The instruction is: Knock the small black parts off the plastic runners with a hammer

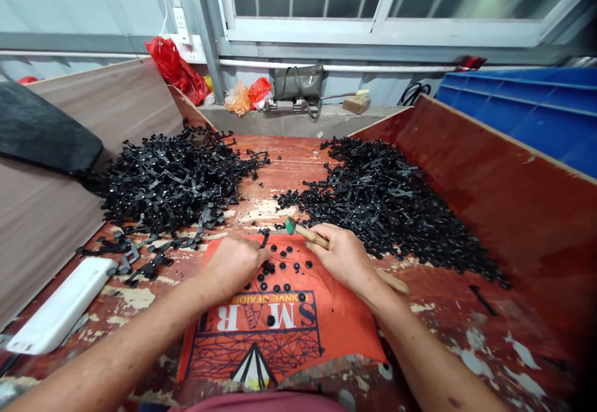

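My left hand [237, 266] is closed, pinching a small black plastic part [265, 238] that sticks up past the fingertips. My right hand [342, 256] grips the wooden handle of a small hammer [305, 233]; its green-tipped head points left, just above the cloth. The handle's far end comes out behind the hand to the right. Below both hands lies an orange printed cloth [349, 331], with several small round black pieces [282, 266] scattered on it, some close to my left fingers.
Heaps of black plastic parts lie at left [172, 182] and right [382, 194]. A white oblong case [60, 306] sits at the left. Wooden boards [504, 182] wall the worn red table [261, 144]; a blue crate [527, 113] stands beyond the right board.
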{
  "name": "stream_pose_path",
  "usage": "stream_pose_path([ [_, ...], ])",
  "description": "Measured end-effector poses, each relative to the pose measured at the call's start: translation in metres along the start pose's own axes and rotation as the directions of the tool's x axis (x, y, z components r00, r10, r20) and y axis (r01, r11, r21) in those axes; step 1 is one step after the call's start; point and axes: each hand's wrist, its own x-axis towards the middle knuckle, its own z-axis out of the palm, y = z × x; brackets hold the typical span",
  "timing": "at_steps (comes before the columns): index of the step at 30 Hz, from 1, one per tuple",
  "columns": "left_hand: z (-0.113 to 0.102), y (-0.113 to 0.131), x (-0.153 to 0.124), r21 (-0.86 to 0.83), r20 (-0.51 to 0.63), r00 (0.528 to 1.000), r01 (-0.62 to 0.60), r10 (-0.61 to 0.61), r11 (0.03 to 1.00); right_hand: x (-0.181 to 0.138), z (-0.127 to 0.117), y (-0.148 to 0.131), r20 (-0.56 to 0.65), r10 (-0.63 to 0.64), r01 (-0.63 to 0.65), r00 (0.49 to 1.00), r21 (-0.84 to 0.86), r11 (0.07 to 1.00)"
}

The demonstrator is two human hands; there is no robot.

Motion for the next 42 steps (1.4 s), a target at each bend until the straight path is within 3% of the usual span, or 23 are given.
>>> stream_pose_path([
  [2,-0.006,-0.011,-0.009,-0.074,-0.007,0.999,0.041,-0.042,0.996,-0.006,0.0,-0.001,0.004,-0.002,0.002,1.0,0.02,1.0],
  [5,-0.015,-0.027,-0.025,-0.223,-0.068,0.975,0.19,-0.21,0.956,-0.014,0.0,-0.001,0.02,-0.002,0.001,1.0,0.045,0.999],
  [7,-0.015,-0.03,-0.033,-0.306,-0.038,0.956,0.265,-0.29,0.914,-0.017,0.001,-0.001,0.03,0.004,-0.005,1.0,0.056,0.998],
  [11,-0.004,-0.019,-0.037,-0.423,0.067,0.974,0.223,-0.215,0.878,-0.024,0.0,-0.001,0.055,0.026,-0.03,0.998,0.065,0.997],
  [16,0.005,-0.012,-0.03,-0.352,0.087,0.984,0.177,-0.156,0.919,-0.035,-0.001,-0.002,0.09,0.052,-0.056,0.995,0.052,0.997],
  [20,0.003,-0.016,-0.034,-0.072,0.026,0.983,0.186,-0.184,0.98,-0.041,0.001,-0.004,0.108,0.058,-0.062,0.992,0.032,0.998],
  [23,0.005,-0.014,-0.038,0.091,0.006,0.973,0.231,-0.232,0.969,-0.044,0.007,-0.011,0.13,0.054,-0.055,0.99,0.009,0.998],
  [26,0.008,-0.009,-0.041,0.027,0.057,0.966,0.251,-0.252,0.968,-0.045,0.014,-0.025,0.156,0.029,-0.026,0.987,-0.02,0.999],
  [30,0.001,-0.014,-0.049,-0.242,0.064,0.956,0.293,-0.286,0.925,-0.046,0.024,-0.04,0.18,-0.002,0.018,0.984,-0.083,0.996],
  [33,-0.008,-0.02,-0.066,-0.545,0.019,0.934,0.309,-0.357,0.78,-0.045,0.029,-0.042,0.191,-0.008,0.035,0.982,-0.139,0.99],
  [36,-0.01,-0.019,-0.087,-0.834,0.095,0.905,0.3,-0.415,0.463,-0.045,0.032,-0.041,0.203,-0.013,0.049,0.979,-0.171,0.984],
  [39,-0.002,-0.011,-0.106,-0.936,0.238,0.839,0.333,-0.49,0.116,-0.045,0.03,-0.04,0.217,-0.024,0.064,0.976,-0.179,0.982],
  [42,0.006,-0.001,-0.117,-0.942,0.335,0.79,0.295,-0.514,-0.161,-0.046,0.026,-0.041,0.22,-0.036,0.071,0.975,-0.155,0.985],
])
